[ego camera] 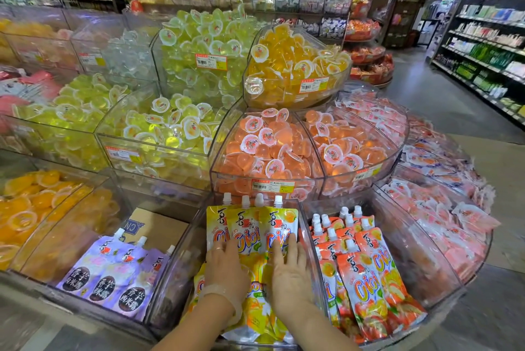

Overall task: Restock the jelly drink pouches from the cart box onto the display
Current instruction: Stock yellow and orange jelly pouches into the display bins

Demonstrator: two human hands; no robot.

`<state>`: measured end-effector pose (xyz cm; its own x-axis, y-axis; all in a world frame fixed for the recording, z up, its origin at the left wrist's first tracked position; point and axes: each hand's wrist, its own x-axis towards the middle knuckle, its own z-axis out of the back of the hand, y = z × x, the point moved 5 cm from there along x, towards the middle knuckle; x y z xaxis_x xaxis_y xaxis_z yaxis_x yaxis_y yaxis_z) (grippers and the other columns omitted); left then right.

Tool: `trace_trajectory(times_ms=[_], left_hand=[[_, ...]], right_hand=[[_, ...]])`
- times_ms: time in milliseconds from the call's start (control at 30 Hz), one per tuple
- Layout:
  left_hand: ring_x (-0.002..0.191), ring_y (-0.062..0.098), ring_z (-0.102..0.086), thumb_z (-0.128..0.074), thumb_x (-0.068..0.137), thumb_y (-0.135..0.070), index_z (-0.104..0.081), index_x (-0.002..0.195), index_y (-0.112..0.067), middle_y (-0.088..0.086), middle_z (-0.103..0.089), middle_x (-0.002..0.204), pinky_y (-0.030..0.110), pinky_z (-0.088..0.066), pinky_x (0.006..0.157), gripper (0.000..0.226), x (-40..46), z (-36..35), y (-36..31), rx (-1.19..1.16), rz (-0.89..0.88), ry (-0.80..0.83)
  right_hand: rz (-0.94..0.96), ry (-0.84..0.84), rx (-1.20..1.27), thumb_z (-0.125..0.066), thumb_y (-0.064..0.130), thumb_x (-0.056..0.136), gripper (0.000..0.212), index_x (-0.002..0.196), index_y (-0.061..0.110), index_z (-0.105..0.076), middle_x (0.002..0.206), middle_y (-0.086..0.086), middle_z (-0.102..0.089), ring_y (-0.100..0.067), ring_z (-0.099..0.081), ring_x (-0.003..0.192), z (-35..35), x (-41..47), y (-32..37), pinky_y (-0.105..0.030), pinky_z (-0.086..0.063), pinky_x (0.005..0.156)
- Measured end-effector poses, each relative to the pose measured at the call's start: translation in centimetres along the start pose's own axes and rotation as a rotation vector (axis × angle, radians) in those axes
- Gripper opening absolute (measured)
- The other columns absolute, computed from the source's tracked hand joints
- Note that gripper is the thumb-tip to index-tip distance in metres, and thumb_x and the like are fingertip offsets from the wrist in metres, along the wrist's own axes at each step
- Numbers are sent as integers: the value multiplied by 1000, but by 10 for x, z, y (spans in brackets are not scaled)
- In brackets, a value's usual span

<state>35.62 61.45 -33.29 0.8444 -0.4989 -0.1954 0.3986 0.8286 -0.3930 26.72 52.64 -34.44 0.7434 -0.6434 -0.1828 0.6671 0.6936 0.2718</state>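
My left hand (225, 268) and right hand (289, 274) lie flat with straight fingers on the yellow jelly drink pouches (252, 231), which stand in the middle clear bin (308, 240). Orange pouches (366, 274) fill the bin to its right, purple pouches (119, 276) the bin to its left.

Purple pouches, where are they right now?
In the head view, the purple pouches lie lower left in a clear bin, left of the yellow pouches under both hands.

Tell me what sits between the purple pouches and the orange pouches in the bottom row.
In the head view, the clear bin of yellow spouted jelly drink pouches, with both hands pressing flat on them.
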Motion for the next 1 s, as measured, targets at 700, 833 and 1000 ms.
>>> trace_trajectory(times_ms=[700,833,1000], left_hand=[[138,32,-24,-58,86,-28,-29,143,-16,12,-25,149,44,-26,113,65,-152,-90,-365,391,-693,62],[144,34,-12,-67,80,-31,-19,146,-15,18,-12,154,46,-22,115,84,-210,-156,-446,468,-866,183],[144,36,-10,-60,87,-20,-13,149,-16,17,-13,154,47,-20,114,78,-287,-223,-550,524,-1080,261]], right_hand=[[-190,-216,-72,-47,11,90,66,148,18,-17,160,-8,5,-29,0,147,166,-123,-340,-39,-21,115],[-379,-202,-57,-56,15,88,73,149,16,-16,159,-9,2,-29,1,147,177,-183,-442,-40,-19,117],[-628,-213,-11,-64,17,86,82,149,19,-11,160,-10,5,-30,4,147,188,-257,-558,-42,-17,118]])
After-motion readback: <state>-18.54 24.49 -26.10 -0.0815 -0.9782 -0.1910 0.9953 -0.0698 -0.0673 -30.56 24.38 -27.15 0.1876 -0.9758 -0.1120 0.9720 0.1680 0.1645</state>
